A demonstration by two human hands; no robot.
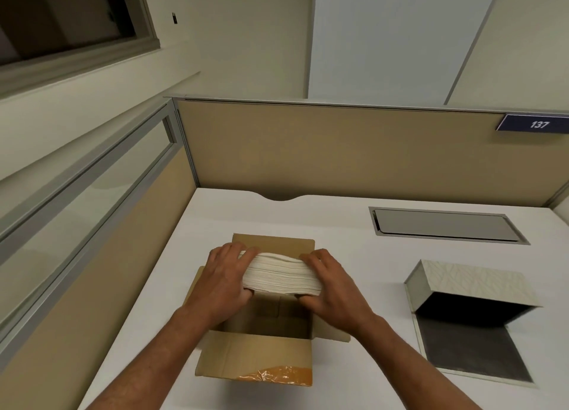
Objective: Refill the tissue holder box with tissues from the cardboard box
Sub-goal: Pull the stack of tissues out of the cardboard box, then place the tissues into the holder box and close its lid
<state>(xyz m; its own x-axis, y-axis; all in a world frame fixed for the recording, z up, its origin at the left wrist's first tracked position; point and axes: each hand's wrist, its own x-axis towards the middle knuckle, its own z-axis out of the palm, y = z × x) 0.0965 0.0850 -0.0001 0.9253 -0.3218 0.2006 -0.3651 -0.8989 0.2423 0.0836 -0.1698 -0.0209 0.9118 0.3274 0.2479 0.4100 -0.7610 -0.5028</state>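
Centrally, both hands grip a thick stack of white tissues (281, 274) held just above the open cardboard box (261, 326). Left hand (226, 282): forearm enters from the lower left, palm against the left end of the stack, fingers curled over its top edge and thumb tucked beneath. Right hand (331, 286): forearm enters from the lower right, mirrored on the right end, fingers over the top and thumb under the lower edge. The stack lies roughly level, its layered long side facing the camera, and it hides the far part of the box interior. The box stands on the white bench (354, 271) with all flaps turned outward; the near flap (258, 357) carries a strip of clear, orange-tinted tape (277, 374), and the visible part of the interior appears dark and bare. To the right, well apart from the box, the tissue holder box (471, 289) lies open, its pale patterned shell raised over a dark cavity and its dark-lined panel (471, 354) flat on the bench. Farther back a grey recessed cover plate (443, 225) sits flush in the bench. A tan partition (338, 151) bounds the rear, bearing a blue plaque (535, 123) reading 137.
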